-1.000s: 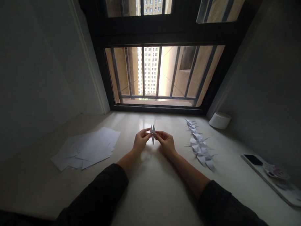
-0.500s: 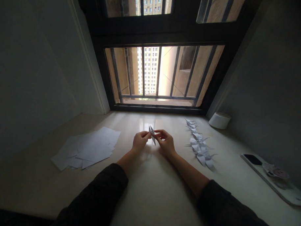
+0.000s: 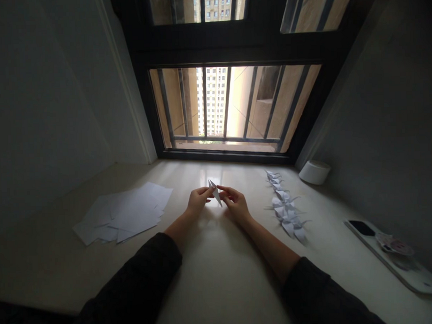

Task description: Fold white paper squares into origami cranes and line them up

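A small folded white paper (image 3: 216,195), narrow and pointed at its upper and lower ends, is held up off the sill in front of me. My left hand (image 3: 198,201) is closed on its left side, thumb and fingers pinching it near the middle. From the other side my right hand (image 3: 236,202) grips its right edge between thumb and fingertips. The fingers hide part of the folds. To the right of my right hand, folded paper cranes (image 3: 284,204) stand close together in a row.
On the left lies a loose pile of white paper sheets (image 3: 132,210). A white roll-like object (image 3: 314,172) stands at the right wall. Nearer on the right is a white phone (image 3: 392,257) with a round grip. The barred window (image 3: 235,104) is behind the pale sill (image 3: 213,285).
The folded paper has tilted, its upper tip leaning further left, and it has turned a broader face toward me. Both hands have shifted slightly left.
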`<state>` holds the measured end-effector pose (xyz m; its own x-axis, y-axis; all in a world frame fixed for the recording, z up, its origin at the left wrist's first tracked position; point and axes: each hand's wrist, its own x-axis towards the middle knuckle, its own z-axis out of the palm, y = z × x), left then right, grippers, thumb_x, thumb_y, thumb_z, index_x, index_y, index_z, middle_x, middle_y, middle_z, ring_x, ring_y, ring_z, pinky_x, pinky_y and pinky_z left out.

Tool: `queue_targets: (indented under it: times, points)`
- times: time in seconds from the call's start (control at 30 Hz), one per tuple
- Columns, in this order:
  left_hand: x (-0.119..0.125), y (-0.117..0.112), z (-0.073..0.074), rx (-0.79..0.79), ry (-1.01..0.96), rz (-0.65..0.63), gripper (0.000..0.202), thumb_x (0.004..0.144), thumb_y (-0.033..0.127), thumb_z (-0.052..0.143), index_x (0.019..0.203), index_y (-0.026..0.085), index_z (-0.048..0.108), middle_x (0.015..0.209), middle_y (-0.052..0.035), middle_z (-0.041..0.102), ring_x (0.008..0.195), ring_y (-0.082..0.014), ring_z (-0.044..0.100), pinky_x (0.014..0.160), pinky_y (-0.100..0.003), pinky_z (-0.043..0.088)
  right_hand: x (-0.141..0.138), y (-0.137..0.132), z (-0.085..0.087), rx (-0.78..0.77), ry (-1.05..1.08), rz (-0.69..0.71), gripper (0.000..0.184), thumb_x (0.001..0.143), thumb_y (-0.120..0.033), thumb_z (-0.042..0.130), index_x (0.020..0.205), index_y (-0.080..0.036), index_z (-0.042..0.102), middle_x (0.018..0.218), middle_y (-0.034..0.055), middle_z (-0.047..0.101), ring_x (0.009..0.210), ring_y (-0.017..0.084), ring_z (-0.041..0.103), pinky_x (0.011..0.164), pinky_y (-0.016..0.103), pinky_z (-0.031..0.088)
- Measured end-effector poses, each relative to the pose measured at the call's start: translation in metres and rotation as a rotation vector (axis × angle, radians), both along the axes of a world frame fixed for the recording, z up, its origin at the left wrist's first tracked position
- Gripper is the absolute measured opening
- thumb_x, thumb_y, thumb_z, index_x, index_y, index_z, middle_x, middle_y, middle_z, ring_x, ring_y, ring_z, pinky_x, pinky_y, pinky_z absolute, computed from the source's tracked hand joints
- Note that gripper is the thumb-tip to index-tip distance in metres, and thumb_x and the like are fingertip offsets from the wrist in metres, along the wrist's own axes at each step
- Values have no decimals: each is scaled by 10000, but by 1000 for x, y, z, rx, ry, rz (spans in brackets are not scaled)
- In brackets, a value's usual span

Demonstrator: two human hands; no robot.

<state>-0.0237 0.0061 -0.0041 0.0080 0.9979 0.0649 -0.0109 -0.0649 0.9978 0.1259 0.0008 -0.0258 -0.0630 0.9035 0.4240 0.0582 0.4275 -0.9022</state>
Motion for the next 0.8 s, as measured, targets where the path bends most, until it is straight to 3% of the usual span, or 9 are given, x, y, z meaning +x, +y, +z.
queue_targets:
  times: [0.3, 0.47, 0.8]
  points:
    - [0, 1, 1, -52, -65, 15, 381, 639, 513, 670, 709, 139, 666, 701, -63, 654, 682, -173, 613, 627, -266, 437, -2, -2, 4, 13, 45, 96, 353, 707, -296, 664, 1051, -242, 604, 853, 30, 664, 713, 155, 615, 635, 278, 487]
    - [0, 0, 1, 43, 15, 37, 357, 665, 498, 655, 667, 141, 662, 652, -38, 628, 654, -151, 585, 610, -252, 443, -1, -2, 4, 15, -5, 118, 193, 721, -288, 649, 903, -222, 645, 900, 45, 664, 713, 155, 602, 640, 284, 479]
    - [2, -1, 1, 130, 72, 57, 367, 688, 505, 636, 652, 140, 650, 620, -17, 612, 624, -135, 569, 582, -241, 454, 1, -1, 4, -17, -6, 145, 248, 706, -353, 665, 909, -212, 639, 913, 56, 666, 713, 165, 602, 638, 295, 489]
